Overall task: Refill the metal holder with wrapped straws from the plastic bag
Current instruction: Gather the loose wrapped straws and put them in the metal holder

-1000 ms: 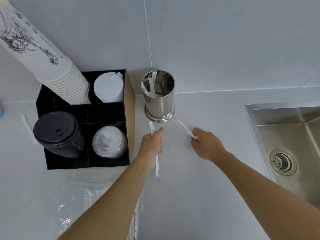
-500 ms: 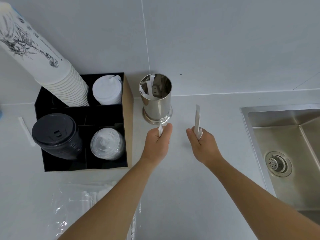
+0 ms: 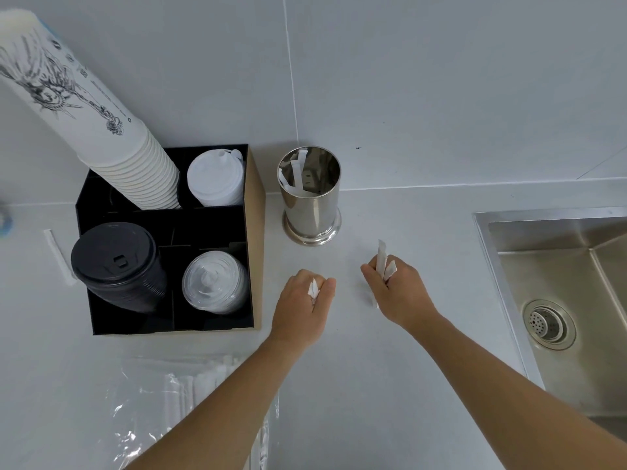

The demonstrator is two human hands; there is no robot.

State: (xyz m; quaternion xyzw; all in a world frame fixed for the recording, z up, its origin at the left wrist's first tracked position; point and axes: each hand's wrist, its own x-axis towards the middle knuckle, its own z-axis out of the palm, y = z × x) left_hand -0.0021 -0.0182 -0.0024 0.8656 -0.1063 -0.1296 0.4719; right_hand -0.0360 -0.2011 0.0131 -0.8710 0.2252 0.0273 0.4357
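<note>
Wrapped straws (image 3: 382,262) clenched in right hand (image 3: 400,293), left hand (image 3: 302,307).

The cylindrical metal holder (image 3: 310,198) is standing on the counter (image 3: 390,385), right of the compartmented cup-and-lid organiser box (image 3: 252,239); the steel sink (image 3: 559,300) is lying far right, the clear plastic bag (image 3: 135,412) nearest.

Single head-worn wide view, looking steeply down, close over counter (image 3: 390,368) and wall

The pale grey table (image 3: 390,385) carries a black organizer box (image 3: 163,320) at left, the metal holder (image 3: 310,212) just beside it, a lone wrapped straw (image 3: 56,254) far left, and the plastic bag (image 3: 142,408) of straws at the near edge. A steel sink (image 3: 502,283) is set into its right side.
</note>
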